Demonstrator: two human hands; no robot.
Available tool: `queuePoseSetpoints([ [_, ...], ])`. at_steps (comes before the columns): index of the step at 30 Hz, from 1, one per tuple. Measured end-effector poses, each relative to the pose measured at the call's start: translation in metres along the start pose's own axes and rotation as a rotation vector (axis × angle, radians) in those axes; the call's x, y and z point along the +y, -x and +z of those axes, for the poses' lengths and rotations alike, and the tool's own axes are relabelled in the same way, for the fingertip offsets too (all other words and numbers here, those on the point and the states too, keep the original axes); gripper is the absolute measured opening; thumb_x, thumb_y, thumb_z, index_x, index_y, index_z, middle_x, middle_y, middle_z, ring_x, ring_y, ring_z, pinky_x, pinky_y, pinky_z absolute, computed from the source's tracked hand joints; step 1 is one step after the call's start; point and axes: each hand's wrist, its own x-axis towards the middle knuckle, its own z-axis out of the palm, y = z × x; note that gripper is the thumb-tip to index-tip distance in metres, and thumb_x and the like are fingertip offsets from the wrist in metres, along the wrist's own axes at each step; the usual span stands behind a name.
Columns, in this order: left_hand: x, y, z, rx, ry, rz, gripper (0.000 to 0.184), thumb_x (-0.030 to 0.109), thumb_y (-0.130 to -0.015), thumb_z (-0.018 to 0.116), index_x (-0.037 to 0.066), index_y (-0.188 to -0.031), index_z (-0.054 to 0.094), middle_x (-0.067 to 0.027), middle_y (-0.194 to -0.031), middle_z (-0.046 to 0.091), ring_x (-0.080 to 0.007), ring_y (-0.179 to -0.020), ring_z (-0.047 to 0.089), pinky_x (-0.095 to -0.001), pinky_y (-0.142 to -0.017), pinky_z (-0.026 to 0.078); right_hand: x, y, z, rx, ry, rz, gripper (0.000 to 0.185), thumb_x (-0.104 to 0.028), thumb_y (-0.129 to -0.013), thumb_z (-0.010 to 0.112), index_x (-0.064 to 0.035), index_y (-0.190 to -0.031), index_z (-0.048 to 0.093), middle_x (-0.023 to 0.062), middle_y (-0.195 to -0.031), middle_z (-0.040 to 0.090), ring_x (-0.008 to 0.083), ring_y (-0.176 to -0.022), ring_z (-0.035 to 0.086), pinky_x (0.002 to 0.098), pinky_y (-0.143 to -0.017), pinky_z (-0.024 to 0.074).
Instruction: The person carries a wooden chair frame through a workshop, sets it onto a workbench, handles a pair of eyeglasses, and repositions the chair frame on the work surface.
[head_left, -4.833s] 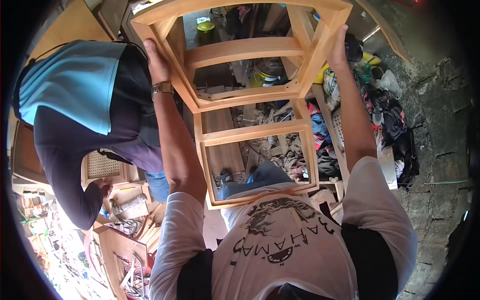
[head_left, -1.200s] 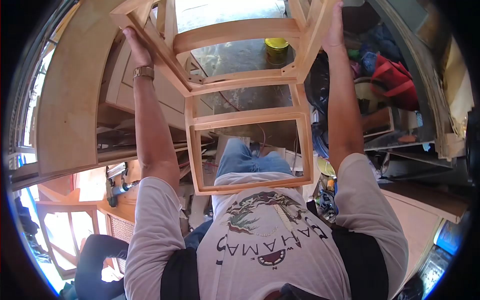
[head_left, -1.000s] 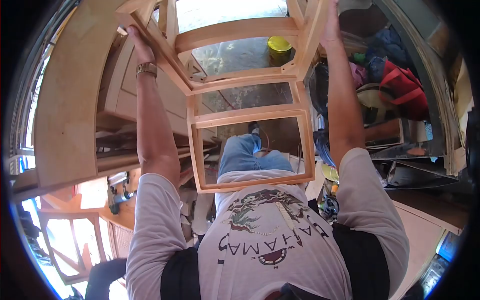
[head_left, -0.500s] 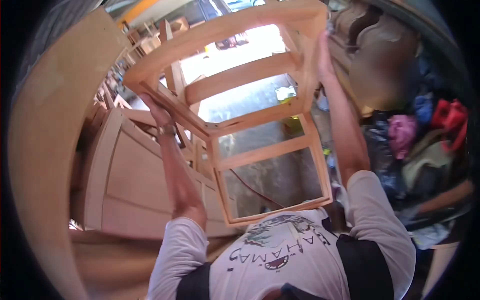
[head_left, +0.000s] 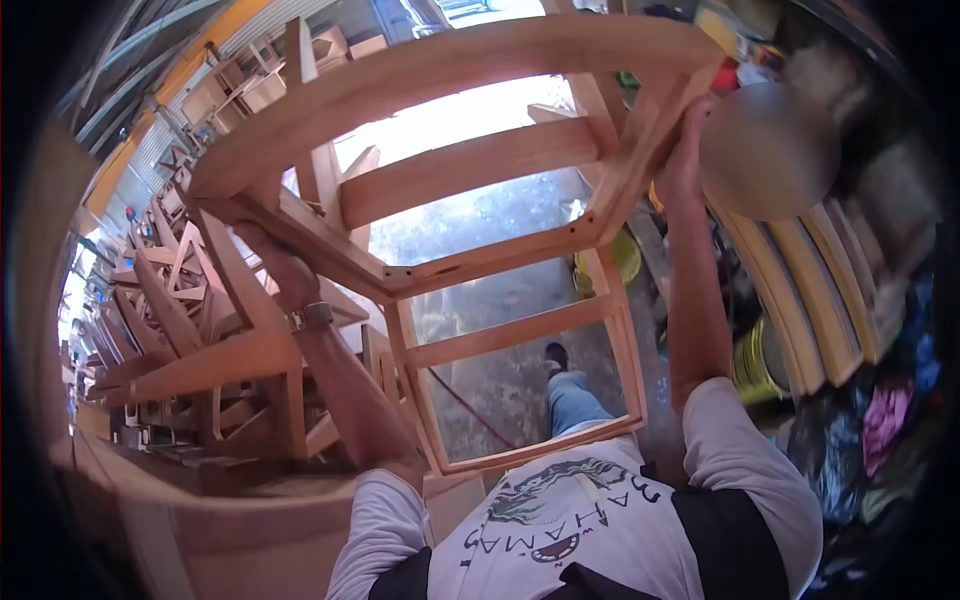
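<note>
An unfinished wooden chair frame [head_left: 470,245] is held up in front of my chest, its curved front rail [head_left: 450,90] farthest from me. The seat is an open gap through which the floor shows. My left hand [head_left: 280,265] is closed around the left side rail, with the fingertips partly hidden behind the wood. On the opposite side, my right hand [head_left: 685,165] grips the right rail near the front corner. The lower end of the frame, with two crossbars, comes close to my shirt.
Stacked wooden chair parts [head_left: 190,300] crowd the left side. Curved wooden pieces [head_left: 800,290] lie at the right, beside a yellow container [head_left: 755,365] and dark plastic bags [head_left: 825,450]. Concrete floor [head_left: 480,310] shows below, with a dark red cord across it.
The view has moved forward past the large panels on the left, and chair parts now show there. The frame stays in both hands. My leg and shoe have come into sight below it.
</note>
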Motion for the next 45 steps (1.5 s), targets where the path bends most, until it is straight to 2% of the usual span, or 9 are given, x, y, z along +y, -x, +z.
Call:
queuePoseSetpoints([
  [5, -0.218, -0.197, -0.008, 0.044, 0.023, -0.007, 0.083, 0.075, -0.093, 0.025, 0.009, -0.142, 0.037, -0.0115, -0.112, 0.062, -0.0237, -0.089, 0.063, -0.0372, -0.087, 0.05, 0.222, -0.187, 0.045, -0.071, -0.011, 0.057, 0.075, -0.067, -0.097, 0.034, -0.01, -0.145, 0.038, 0.0051, -0.139, 0.048, 0.0198, -0.126, 0.047, 0.0346, -0.108, 0.0357],
  [16, -0.326, -0.28, -0.061, 0.353, 0.07, 0.051, 0.082, 0.072, -0.095, 0.023, 0.008, -0.145, 0.034, -0.0079, -0.124, 0.058, -0.0224, -0.102, 0.061, -0.0367, -0.092, 0.05, 0.367, -0.318, 0.091, -0.127, -0.211, 0.305, 0.069, -0.062, -0.1, 0.033, -0.011, -0.146, 0.036, 0.005, -0.139, 0.047, 0.0194, -0.125, 0.047, 0.0366, -0.107, 0.0371],
  [18, -0.371, -0.298, -0.086, 0.119, 0.101, 0.065, 0.082, 0.076, -0.093, 0.023, 0.01, -0.139, 0.041, -0.0067, -0.117, 0.06, -0.0213, -0.099, 0.062, -0.0358, -0.09, 0.051, 0.377, -0.339, 0.13, -0.111, -0.271, 0.33, 0.069, -0.061, -0.1, 0.036, -0.0099, -0.146, 0.036, 0.0061, -0.139, 0.047, 0.0201, -0.126, 0.046, 0.0362, -0.108, 0.0362],
  [19, -0.354, -0.302, -0.043, 0.449, 0.051, 0.128, 0.084, 0.079, -0.09, 0.023, 0.009, -0.13, 0.047, -0.0099, -0.1, 0.066, -0.0224, -0.085, 0.066, -0.0356, -0.08, 0.054, 0.39, -0.348, 0.146, -0.212, -0.248, 0.255, 0.069, -0.061, -0.099, 0.038, -0.0094, -0.145, 0.036, 0.0064, -0.138, 0.047, 0.0204, -0.126, 0.046, 0.0357, -0.108, 0.0359],
  [25, -0.42, -0.354, -0.091, 0.59, 0.021, 0.091, 0.088, 0.084, -0.086, 0.019, 0.006, -0.107, 0.055, -0.014, -0.071, 0.067, -0.0257, -0.066, 0.066, -0.034, -0.066, 0.054, 0.532, -0.436, 0.215, -0.477, 0.111, 0.071, 0.076, -0.062, -0.1, 0.035, -0.0074, -0.152, 0.026, 0.0077, -0.149, 0.038, 0.0221, -0.137, 0.036, 0.0338, -0.114, 0.0262],
  [31, -0.521, -0.47, -0.135, 0.703, -0.078, 0.1, 0.07, 0.06, -0.101, 0.03, 0.005, -0.143, 0.041, -0.0091, -0.128, 0.057, -0.0178, -0.115, 0.056, -0.033, -0.1, 0.045, 0.624, -0.482, 0.283, -0.386, 0.207, 0.211, 0.077, -0.064, -0.1, 0.02, -0.0095, -0.155, 0.019, 0.0128, -0.156, 0.028, 0.0264, -0.144, 0.028, 0.0407, -0.117, 0.0235],
  [41, -0.662, -0.661, -0.17, 0.32, -0.198, -0.038, 0.073, 0.053, -0.104, 0.026, -0.007, -0.146, 0.033, -0.0158, -0.145, 0.045, -0.02, -0.133, 0.04, -0.0313, -0.111, 0.03, 0.843, -0.6, 0.307, -0.252, 0.16, 0.11, 0.081, -0.067, -0.099, 0.013, -0.0059, -0.148, 0.032, 0.0149, -0.145, 0.042, 0.0268, -0.133, 0.043, 0.0419, -0.113, 0.0346],
  [43, -0.705, -0.699, -0.18, 0.299, -0.119, -0.024, 0.077, 0.068, -0.098, 0.021, 0.003, -0.121, 0.056, -0.0111, -0.09, 0.07, -0.0206, -0.079, 0.068, -0.033, -0.078, 0.053, 0.877, -0.621, 0.316, -0.263, 0.156, 0.089, 0.081, -0.067, -0.098, 0.012, -0.006, -0.146, 0.035, 0.0148, -0.143, 0.045, 0.0261, -0.132, 0.044, 0.0412, -0.111, 0.0359],
  [45, -0.755, -0.737, -0.195, 0.252, -0.205, -0.021, 0.071, 0.055, -0.103, 0.022, -0.005, -0.138, 0.037, -0.0186, -0.133, 0.044, -0.0256, -0.123, 0.039, -0.0333, -0.105, 0.03, 0.904, -0.63, 0.338, -0.244, 0.148, 0.09, 0.085, -0.069, -0.097, 0.008, -0.0054, -0.147, 0.035, 0.0147, -0.142, 0.046, 0.0263, -0.131, 0.045, 0.0411, -0.111, 0.0361],
])
